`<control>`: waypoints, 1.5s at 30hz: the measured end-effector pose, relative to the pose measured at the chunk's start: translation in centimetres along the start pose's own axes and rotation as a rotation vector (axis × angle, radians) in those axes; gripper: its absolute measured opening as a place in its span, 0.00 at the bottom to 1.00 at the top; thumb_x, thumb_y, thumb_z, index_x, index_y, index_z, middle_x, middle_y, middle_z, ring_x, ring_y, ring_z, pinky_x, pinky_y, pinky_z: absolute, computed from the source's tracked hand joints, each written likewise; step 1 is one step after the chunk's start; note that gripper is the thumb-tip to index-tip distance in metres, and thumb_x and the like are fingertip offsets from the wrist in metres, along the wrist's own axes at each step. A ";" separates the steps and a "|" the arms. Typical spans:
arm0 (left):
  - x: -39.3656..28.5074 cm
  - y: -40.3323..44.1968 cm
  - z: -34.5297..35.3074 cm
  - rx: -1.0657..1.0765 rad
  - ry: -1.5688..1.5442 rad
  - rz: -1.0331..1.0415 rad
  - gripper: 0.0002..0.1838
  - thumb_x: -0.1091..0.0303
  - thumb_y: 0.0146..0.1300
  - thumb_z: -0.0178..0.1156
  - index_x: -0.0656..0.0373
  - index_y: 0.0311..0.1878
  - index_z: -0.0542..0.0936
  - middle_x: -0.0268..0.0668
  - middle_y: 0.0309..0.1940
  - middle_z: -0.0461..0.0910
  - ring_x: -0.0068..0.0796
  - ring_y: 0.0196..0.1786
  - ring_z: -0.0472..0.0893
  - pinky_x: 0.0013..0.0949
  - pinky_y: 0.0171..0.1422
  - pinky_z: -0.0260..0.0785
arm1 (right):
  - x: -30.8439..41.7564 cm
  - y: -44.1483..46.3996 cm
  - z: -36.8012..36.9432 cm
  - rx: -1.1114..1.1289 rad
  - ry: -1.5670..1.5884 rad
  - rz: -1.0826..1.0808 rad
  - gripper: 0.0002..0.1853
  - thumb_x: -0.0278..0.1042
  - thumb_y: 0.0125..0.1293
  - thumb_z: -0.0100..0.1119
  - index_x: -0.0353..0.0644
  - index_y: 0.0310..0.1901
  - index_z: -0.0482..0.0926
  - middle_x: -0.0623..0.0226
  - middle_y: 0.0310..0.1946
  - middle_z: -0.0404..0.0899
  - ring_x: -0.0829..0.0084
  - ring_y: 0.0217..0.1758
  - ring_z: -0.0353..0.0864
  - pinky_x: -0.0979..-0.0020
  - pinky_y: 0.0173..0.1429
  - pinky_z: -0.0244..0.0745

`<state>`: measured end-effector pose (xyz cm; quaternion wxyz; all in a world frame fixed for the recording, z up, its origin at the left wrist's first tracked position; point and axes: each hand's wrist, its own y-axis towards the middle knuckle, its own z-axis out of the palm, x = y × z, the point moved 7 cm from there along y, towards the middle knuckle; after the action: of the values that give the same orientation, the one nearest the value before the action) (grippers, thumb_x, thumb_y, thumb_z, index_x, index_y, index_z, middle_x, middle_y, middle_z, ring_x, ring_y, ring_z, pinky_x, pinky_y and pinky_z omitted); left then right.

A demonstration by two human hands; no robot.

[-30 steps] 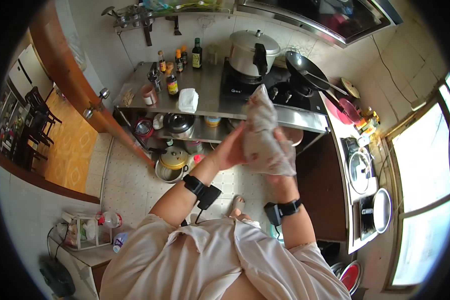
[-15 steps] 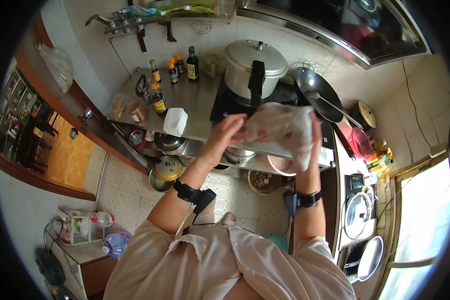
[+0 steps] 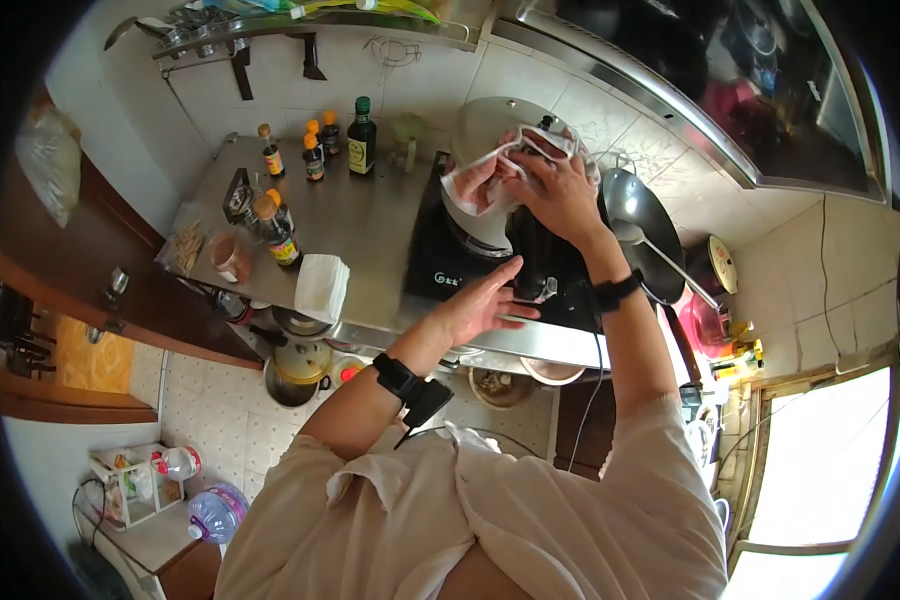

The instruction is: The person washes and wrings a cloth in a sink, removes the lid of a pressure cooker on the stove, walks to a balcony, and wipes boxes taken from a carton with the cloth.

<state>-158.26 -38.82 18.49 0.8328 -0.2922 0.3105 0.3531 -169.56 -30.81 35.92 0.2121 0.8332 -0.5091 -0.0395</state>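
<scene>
My right hand [image 3: 562, 198] presses a thin white and reddish cloth [image 3: 473, 186] onto the lid of the large silver pressure cooker [image 3: 480, 232]. The fingers are bent over the cloth, which bunches around them and hides part of the lid. The cooker sits on a black cooktop [image 3: 432, 270], its dark handle pointing towards me. My left hand [image 3: 483, 306] holds nothing; its fingers are spread in front of the cooktop's near edge, apart from the cooker.
A wok [image 3: 638, 225] with a ladle stands right of the cooker. On the steel counter [image 3: 375, 235] are a folded white cloth or paper stack [image 3: 321, 287], several sauce bottles [image 3: 278, 232] and a green-capped bottle [image 3: 362, 142]. The range hood [image 3: 690, 110] overhangs at upper right.
My right hand has carried the cloth forward from in front of the counter onto the cooker's lid. My left hand stays open, now lower relative to the cooktop. The view has shifted.
</scene>
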 end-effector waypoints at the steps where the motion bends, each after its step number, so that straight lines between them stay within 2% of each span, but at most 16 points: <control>1: -0.1 0.6 1.0 0.166 -0.182 -0.034 0.35 0.36 0.76 0.53 0.53 0.74 0.67 0.44 0.56 0.83 0.37 0.52 0.86 0.41 0.57 0.80 | -0.6 0.3 0.1 0.009 -0.007 0.002 0.25 0.60 0.66 0.65 0.59 0.60 0.84 0.55 0.66 0.78 0.43 0.75 0.66 0.47 0.77 0.63; 4: -0.1 1.1 1.5 0.334 -0.392 -0.141 0.27 0.40 0.77 0.54 0.49 0.66 0.73 0.43 0.48 0.87 0.34 0.40 0.88 0.38 0.50 0.83 | -3.7 0.3 -1.1 -0.109 -0.014 -0.200 0.18 0.50 0.70 0.65 0.51 0.56 0.85 0.56 0.58 0.83 0.53 0.66 0.78 0.51 0.70 0.70; 6: -0.4 1.2 1.0 0.290 -0.231 -0.101 0.20 0.44 0.77 0.56 0.47 0.60 0.74 0.41 0.48 0.86 0.31 0.37 0.87 0.35 0.46 0.83 | -8.9 0.8 -0.1 -0.081 0.250 -0.014 0.14 0.44 0.71 0.64 0.48 0.52 0.84 0.54 0.45 0.87 0.55 0.51 0.86 0.56 0.55 0.78; 8: -1.2 1.1 1.4 0.309 -0.239 -0.083 0.18 0.46 0.77 0.57 0.48 0.56 0.74 0.40 0.47 0.86 0.29 0.36 0.86 0.35 0.44 0.82 | -13.3 1.4 0.2 -0.138 0.155 0.223 0.12 0.43 0.72 0.62 0.44 0.47 0.83 0.52 0.36 0.86 0.51 0.39 0.87 0.57 0.43 0.78; 9: -1.0 1.2 1.4 0.301 -0.237 -0.096 0.18 0.46 0.77 0.57 0.48 0.58 0.73 0.40 0.47 0.86 0.28 0.36 0.86 0.35 0.45 0.82 | -14.4 2.8 0.2 -0.206 0.034 0.164 0.15 0.45 0.71 0.62 0.40 0.39 0.82 0.48 0.31 0.84 0.43 0.38 0.86 0.51 0.41 0.79; 13: -0.6 1.9 0.8 0.320 -0.195 -0.115 0.21 0.45 0.78 0.56 0.46 0.63 0.72 0.37 0.47 0.85 0.26 0.36 0.84 0.34 0.46 0.80 | -14.6 9.5 0.6 -0.238 0.081 0.110 0.14 0.47 0.71 0.62 0.46 0.44 0.88 0.52 0.35 0.87 0.45 0.42 0.87 0.54 0.45 0.80; 16: -0.8 2.4 0.5 0.322 -0.159 -0.098 0.22 0.45 0.77 0.57 0.46 0.65 0.71 0.36 0.47 0.85 0.25 0.37 0.82 0.34 0.46 0.78 | -16.4 15.0 3.8 -0.041 0.015 0.216 0.15 0.48 0.71 0.63 0.48 0.49 0.88 0.54 0.41 0.88 0.47 0.44 0.87 0.56 0.48 0.81; 19: -0.4 2.7 0.3 0.289 -0.157 -0.099 0.24 0.45 0.76 0.58 0.46 0.67 0.71 0.36 0.46 0.84 0.23 0.38 0.80 0.33 0.47 0.77 | -15.9 18.1 6.7 0.109 0.311 -0.086 0.13 0.39 0.73 0.60 0.48 0.53 0.87 0.55 0.52 0.85 0.54 0.53 0.86 0.62 0.58 0.79; 23: -0.6 3.2 0.3 0.322 -0.188 -0.062 0.22 0.49 0.77 0.59 0.47 0.67 0.73 0.35 0.48 0.84 0.24 0.41 0.80 0.33 0.48 0.76 | -16.9 17.5 6.9 0.307 0.476 -0.178 0.17 0.38 0.74 0.59 0.42 0.60 0.82 0.53 0.51 0.82 0.50 0.54 0.84 0.62 0.60 0.77; 29: -1.1 4.0 0.5 0.301 -0.304 -0.048 0.24 0.55 0.76 0.61 0.54 0.69 0.74 0.36 0.54 0.83 0.30 0.53 0.84 0.43 0.60 0.79 | -18.0 7.5 1.7 0.080 0.120 0.185 0.17 0.44 0.73 0.61 0.44 0.56 0.85 0.51 0.48 0.83 0.48 0.50 0.85 0.57 0.54 0.79; 34: -0.8 5.0 0.1 0.274 -0.422 -0.027 0.21 0.62 0.72 0.67 0.58 0.64 0.77 0.34 0.53 0.84 0.29 0.55 0.84 0.45 0.65 0.78 | -10.1 -1.5 0.2 0.092 0.621 0.097 0.13 0.33 0.73 0.65 0.34 0.53 0.83 0.66 0.44 0.76 0.74 0.41 0.78 0.69 0.42 0.74; 35: -0.7 5.2 0.2 0.277 -0.422 -0.016 0.21 0.61 0.71 0.68 0.57 0.62 0.78 0.33 0.52 0.84 0.28 0.54 0.84 0.43 0.65 0.78 | -9.1 -2.7 0.8 0.149 0.629 0.235 0.14 0.36 0.74 0.65 0.36 0.54 0.83 0.62 0.47 0.76 0.71 0.45 0.79 0.68 0.46 0.75; 37: -0.8 5.0 0.3 0.278 -0.415 -0.018 0.24 0.59 0.69 0.69 0.58 0.64 0.77 0.33 0.53 0.84 0.28 0.54 0.84 0.43 0.65 0.77 | -4.6 -3.5 -0.6 0.017 0.698 0.021 0.19 0.39 0.69 0.70 0.39 0.56 0.82 0.55 0.51 0.76 0.55 0.57 0.79 0.62 0.58 0.76; 38: -0.9 4.9 0.3 0.275 -0.410 -0.015 0.27 0.57 0.68 0.71 0.58 0.65 0.76 0.33 0.53 0.84 0.28 0.54 0.84 0.42 0.64 0.77 | -3.5 -4.6 -1.3 0.054 0.552 0.052 0.31 0.44 0.61 0.77 0.39 0.62 0.76 0.51 0.56 0.72 0.50 0.60 0.77 0.58 0.60 0.78; 42: -0.7 5.3 0.1 0.273 -0.326 0.080 0.33 0.57 0.63 0.75 0.55 0.68 0.74 0.30 0.58 0.82 0.26 0.59 0.82 0.42 0.66 0.76 | -1.1 -8.6 -0.7 0.017 0.379 0.154 0.53 0.47 0.48 0.85 0.36 0.69 0.58 0.44 0.60 0.63 0.44 0.58 0.76 0.52 0.59 0.80; 45: 0.0 5.9 0.0 0.244 -0.304 0.052 0.34 0.61 0.61 0.75 0.54 0.69 0.74 0.29 0.59 0.81 0.25 0.60 0.82 0.41 0.64 0.77 | -1.5 -9.2 -0.4 0.042 0.390 0.217 0.52 0.42 0.46 0.85 0.36 0.67 0.58 0.45 0.59 0.63 0.43 0.58 0.76 0.51 0.58 0.80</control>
<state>-162.83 -35.37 16.90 0.8899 -0.1243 0.2289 0.3744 -162.47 -25.82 32.38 0.2921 0.7697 -0.5458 0.1561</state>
